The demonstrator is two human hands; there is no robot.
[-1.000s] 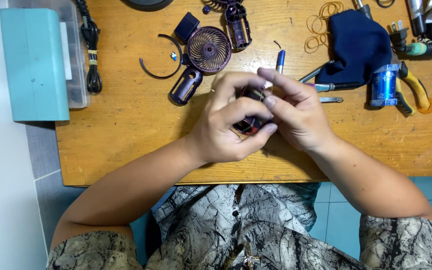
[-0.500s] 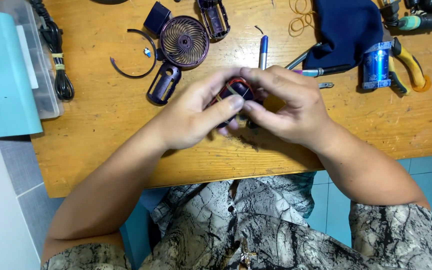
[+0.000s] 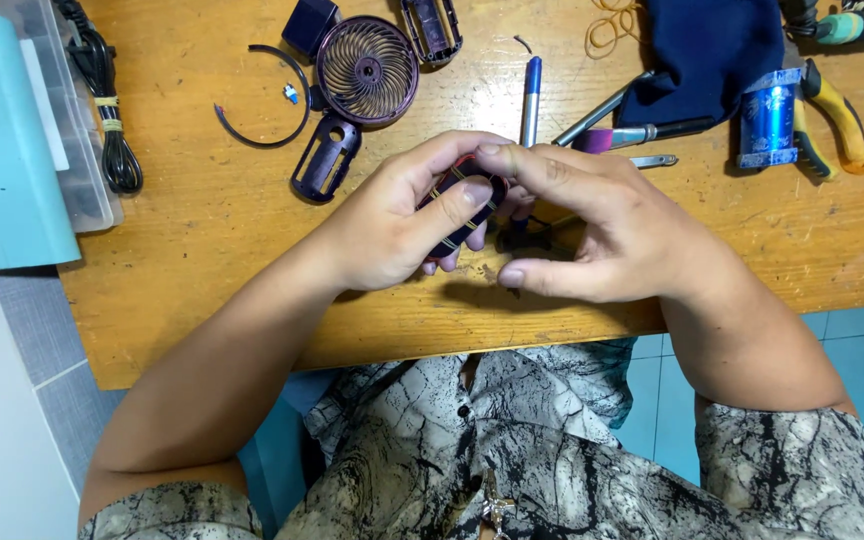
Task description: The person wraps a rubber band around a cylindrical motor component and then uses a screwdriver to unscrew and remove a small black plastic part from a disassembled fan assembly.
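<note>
My left hand (image 3: 392,225) and right hand (image 3: 592,235) both grip the small dark casing (image 3: 462,205) above the desk's (image 3: 202,300) near edge; the fan grille (image 3: 365,70) and other parts lie loose, unassembled.

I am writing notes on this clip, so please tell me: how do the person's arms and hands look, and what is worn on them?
Both forearms are bare. The left hand and right hand wear no gloves, and no ring or watch can be seen. The nails are short and plain. Short sleeves show at the bottom edge, part of a buttoned shirt in a grey, black and cream marbled pattern.
</note>
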